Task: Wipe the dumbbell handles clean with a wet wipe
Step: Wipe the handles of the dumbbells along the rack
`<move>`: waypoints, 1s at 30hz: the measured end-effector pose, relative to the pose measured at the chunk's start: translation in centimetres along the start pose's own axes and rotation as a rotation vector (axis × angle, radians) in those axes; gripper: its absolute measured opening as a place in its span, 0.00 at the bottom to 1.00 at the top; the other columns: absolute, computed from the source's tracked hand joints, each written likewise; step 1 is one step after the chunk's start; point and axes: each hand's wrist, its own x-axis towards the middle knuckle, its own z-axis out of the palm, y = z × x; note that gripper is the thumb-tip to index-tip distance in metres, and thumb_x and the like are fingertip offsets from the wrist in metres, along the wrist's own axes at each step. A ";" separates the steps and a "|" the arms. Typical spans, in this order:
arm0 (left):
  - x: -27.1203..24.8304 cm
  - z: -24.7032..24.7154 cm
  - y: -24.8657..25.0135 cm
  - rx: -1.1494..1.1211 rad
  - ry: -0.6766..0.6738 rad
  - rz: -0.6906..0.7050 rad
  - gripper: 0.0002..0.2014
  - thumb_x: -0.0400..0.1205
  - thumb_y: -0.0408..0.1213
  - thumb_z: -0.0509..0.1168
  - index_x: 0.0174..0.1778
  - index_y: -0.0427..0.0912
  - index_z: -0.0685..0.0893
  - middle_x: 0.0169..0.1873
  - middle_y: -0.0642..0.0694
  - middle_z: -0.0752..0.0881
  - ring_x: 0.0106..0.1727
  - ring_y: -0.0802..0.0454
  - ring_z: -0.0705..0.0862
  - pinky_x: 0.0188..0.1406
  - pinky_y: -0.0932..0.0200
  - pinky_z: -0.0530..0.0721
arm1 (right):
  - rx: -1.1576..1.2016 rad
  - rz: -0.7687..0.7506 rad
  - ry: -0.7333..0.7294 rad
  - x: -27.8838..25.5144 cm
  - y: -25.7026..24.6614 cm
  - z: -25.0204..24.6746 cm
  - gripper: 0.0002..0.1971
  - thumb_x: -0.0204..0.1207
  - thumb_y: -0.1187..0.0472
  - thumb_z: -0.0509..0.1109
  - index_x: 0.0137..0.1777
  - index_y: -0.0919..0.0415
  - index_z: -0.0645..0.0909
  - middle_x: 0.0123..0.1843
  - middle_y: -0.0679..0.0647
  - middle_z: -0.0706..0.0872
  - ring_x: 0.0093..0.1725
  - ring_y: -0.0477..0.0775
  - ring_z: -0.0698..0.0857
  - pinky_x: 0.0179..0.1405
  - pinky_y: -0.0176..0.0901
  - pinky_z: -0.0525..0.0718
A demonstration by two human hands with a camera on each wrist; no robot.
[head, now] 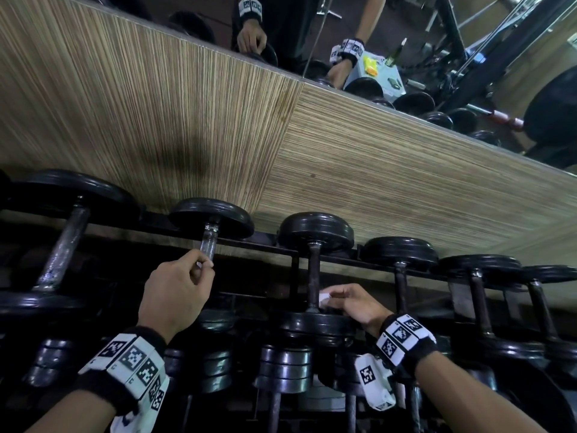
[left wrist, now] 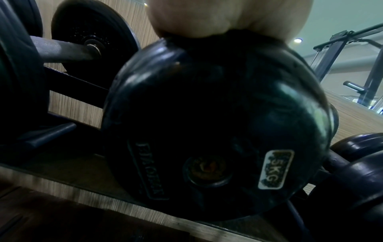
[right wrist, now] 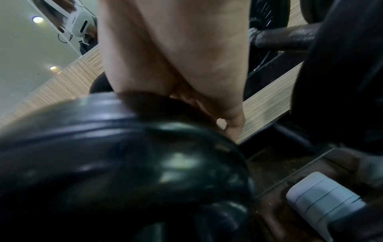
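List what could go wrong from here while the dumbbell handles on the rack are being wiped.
1. The small white wet wipe is bunched at the right hand fingertips, low on the dark steel handle; most of the handle above it may go unwiped.
2. The left hand pinches the neighbouring shiny metal handle; that black round dumbbell could roll on the rack.
3. Fingers near the black weight plates could get pinched.

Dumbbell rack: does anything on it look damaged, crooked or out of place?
Mostly orderly. The far-left handle looks worn and blotchy, its finish patchy beside the darker handle that the right hand wipes with the wet wipe. The 5KG label looks scuffed.
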 end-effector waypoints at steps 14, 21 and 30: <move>0.1 0.1 -0.2 0.002 0.002 0.000 0.08 0.81 0.37 0.68 0.39 0.55 0.82 0.20 0.56 0.82 0.22 0.59 0.81 0.23 0.59 0.79 | 0.003 0.023 0.014 0.4 -1.0 -0.5 0.09 0.79 0.70 0.73 0.45 0.57 0.92 0.38 0.50 0.91 0.39 0.46 0.86 0.37 0.35 0.81; 0.1 0.1 -0.2 -0.003 -0.001 0.006 0.08 0.82 0.37 0.68 0.39 0.55 0.82 0.20 0.56 0.82 0.22 0.59 0.82 0.23 0.59 0.79 | -0.103 -0.177 0.308 3.0 -5.4 -0.9 0.05 0.81 0.68 0.73 0.53 0.61 0.89 0.38 0.46 0.89 0.36 0.38 0.85 0.34 0.24 0.80; 0.0 0.0 0.1 -0.004 0.007 -0.005 0.08 0.82 0.36 0.69 0.39 0.54 0.82 0.18 0.56 0.80 0.20 0.59 0.79 0.22 0.63 0.73 | -0.127 -0.057 0.036 -0.4 -2.5 -0.8 0.03 0.76 0.78 0.73 0.47 0.77 0.88 0.35 0.52 0.91 0.34 0.42 0.87 0.39 0.28 0.82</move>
